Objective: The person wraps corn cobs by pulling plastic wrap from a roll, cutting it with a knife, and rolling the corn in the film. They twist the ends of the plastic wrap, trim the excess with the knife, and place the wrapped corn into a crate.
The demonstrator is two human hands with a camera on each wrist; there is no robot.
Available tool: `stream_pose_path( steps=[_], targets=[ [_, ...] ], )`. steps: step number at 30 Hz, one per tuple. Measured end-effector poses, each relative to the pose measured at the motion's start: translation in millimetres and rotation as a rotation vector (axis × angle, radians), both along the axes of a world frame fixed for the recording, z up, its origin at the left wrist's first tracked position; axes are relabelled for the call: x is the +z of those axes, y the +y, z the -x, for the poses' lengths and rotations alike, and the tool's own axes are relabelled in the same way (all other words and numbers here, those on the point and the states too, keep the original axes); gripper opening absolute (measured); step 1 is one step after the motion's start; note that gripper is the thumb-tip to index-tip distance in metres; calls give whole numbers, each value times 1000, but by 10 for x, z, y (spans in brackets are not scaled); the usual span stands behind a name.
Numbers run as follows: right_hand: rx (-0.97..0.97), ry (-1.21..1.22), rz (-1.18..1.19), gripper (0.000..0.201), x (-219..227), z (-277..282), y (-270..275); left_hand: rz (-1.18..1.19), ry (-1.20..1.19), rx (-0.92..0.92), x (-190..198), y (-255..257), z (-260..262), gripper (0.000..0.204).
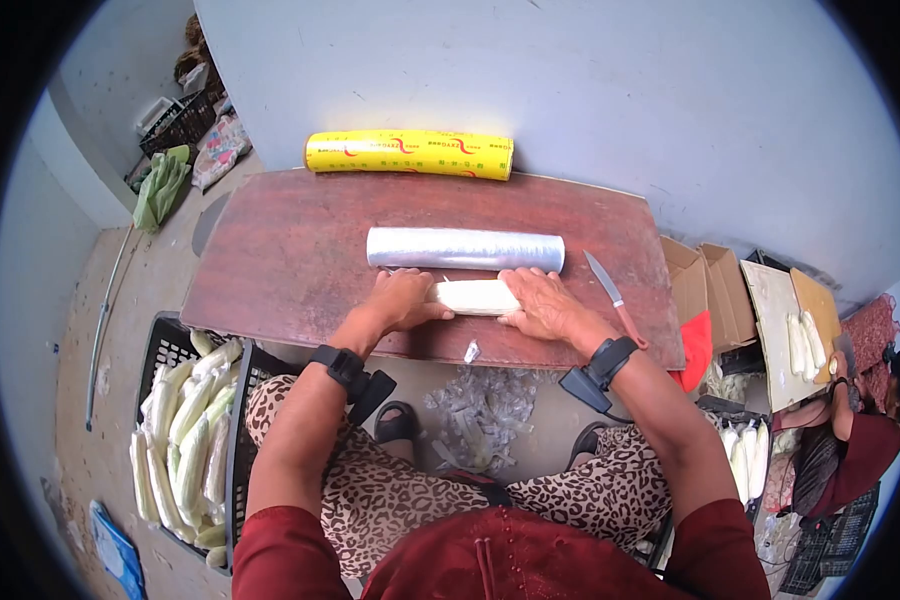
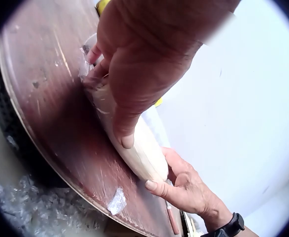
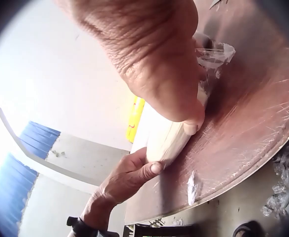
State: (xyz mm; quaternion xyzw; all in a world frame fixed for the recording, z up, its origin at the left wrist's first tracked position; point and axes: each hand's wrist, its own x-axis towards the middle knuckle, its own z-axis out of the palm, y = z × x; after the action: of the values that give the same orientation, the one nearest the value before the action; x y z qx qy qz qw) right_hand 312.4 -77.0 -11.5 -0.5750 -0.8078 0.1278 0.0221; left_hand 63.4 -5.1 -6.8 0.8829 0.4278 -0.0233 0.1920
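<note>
A long, pale cream vegetable (image 1: 478,297), resembling an ear of corn in its inner husk, lies crosswise near the table's front edge. My left hand (image 1: 402,300) grips its left end, thumb on the near side. At the other end, my right hand (image 1: 542,305) holds it with the thumb in front too. Clear film (image 3: 218,55) clings around the end by my right hand in the right wrist view. Just behind the vegetable lies a roll of plastic wrap (image 1: 465,249). A knife (image 1: 606,285) with a reddish handle rests to the right of my right hand.
A yellow printed roll (image 1: 410,155) lies along the table's (image 1: 270,250) back edge by the wall. One film scrap (image 1: 472,351) sits at the front edge, with more scraps (image 1: 480,410) on the floor. Black crate (image 1: 237,470) at left holds similar vegetables. Another person (image 1: 860,430) is at right.
</note>
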Motion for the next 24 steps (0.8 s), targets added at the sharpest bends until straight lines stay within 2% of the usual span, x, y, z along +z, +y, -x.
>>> stream_pose_path(
  steps=[5, 8, 11, 14, 17, 20, 22, 23, 24],
  targets=[
    [1, 57, 102, 62, -3, 15, -39, 66, 27, -57, 14, 39, 128, 48],
    [-3, 44, 155, 65, 75, 56, -57, 124, -22, -27, -4, 69, 212, 43],
    [-13, 15, 217, 67, 148, 89, -41, 165, 189, 28, 143, 125, 249, 34],
    [-19, 3, 253, 69, 190, 100, -35, -174, 313, 95, 41, 142, 391, 25],
    [-19, 0, 253, 70, 195, 107, -30, -226, 352, 201, 356, 5, 328, 19],
    [-21, 12, 218, 68, 146, 91, -31, -471, 77, 182, 403, -142, 204, 15],
    [-19, 14, 211, 64, 129, 98, -37, -519, -274, 97, 369, -287, -15, 14],
    [-17, 9, 220, 62, 146, 107, -31, -531, -462, 6, 272, -349, -132, 16],
    [-14, 2, 228, 60, 168, 117, -22, -431, -455, -65, 241, -431, -204, 31]
  ],
)
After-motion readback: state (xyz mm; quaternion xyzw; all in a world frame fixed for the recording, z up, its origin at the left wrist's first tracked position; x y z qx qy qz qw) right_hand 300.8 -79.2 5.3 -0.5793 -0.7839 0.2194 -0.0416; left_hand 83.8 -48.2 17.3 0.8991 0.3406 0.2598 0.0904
